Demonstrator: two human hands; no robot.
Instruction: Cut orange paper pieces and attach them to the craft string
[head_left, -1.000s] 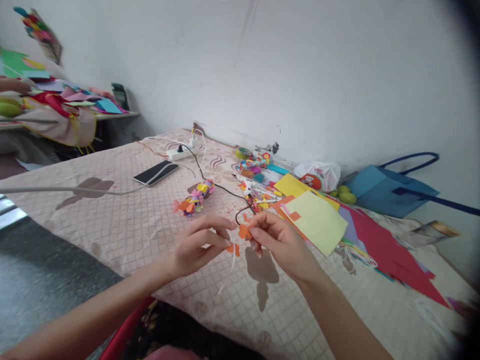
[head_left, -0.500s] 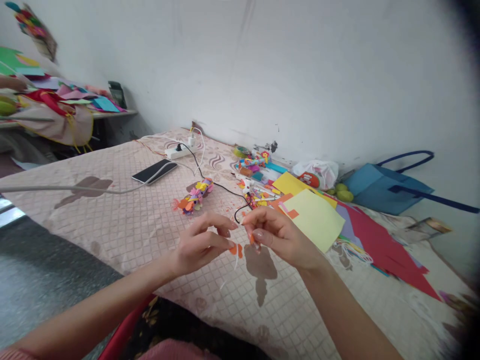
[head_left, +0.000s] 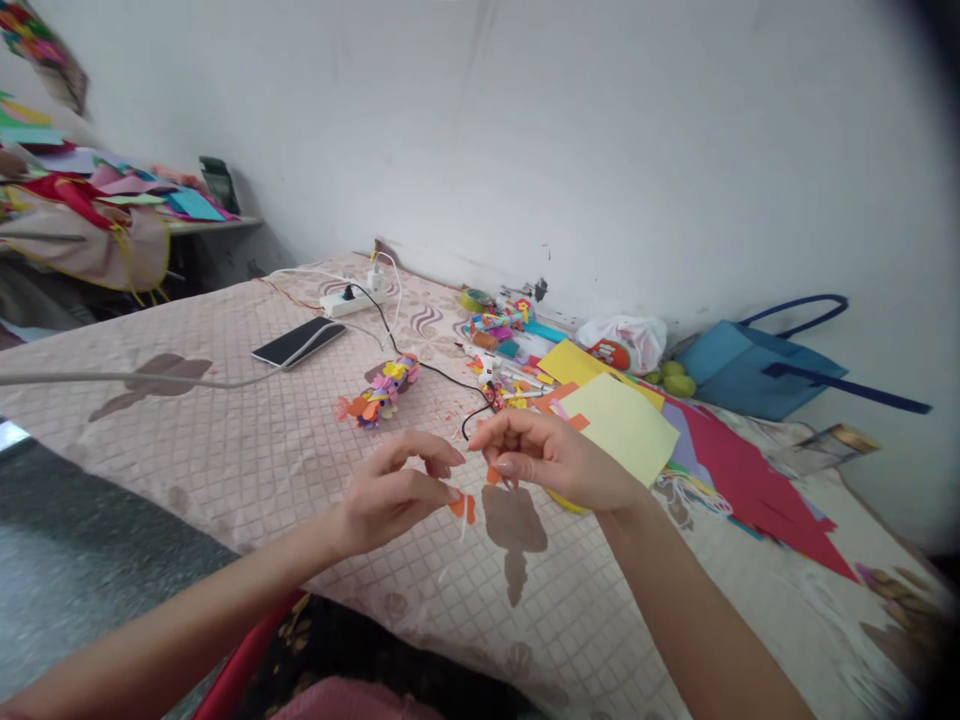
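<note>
Cloth-covered worktop (head_left: 285, 460); blue bag (head_left: 757, 365) by the wall. Left hand (head_left: 394, 495) pinches an orange cutout (head_left: 470, 510) over the cloth; right hand (head_left: 566, 460), just beside, pinches a second orange cutout (head_left: 493, 475), partly hidden. White strip (head_left: 463, 528) hangs at the left one.

I look through one camera, worn on the head, above and behind the bare left hand (head_left: 394, 495) and bare right hand (head_left: 559, 462), which sit near, just below mid-picture. It faces forward and down: beyond the hands spreads the tabletop (head_left: 225, 430) under pinkish lattice-patterned cloth, then the white wall (head_left: 600, 150).
</note>
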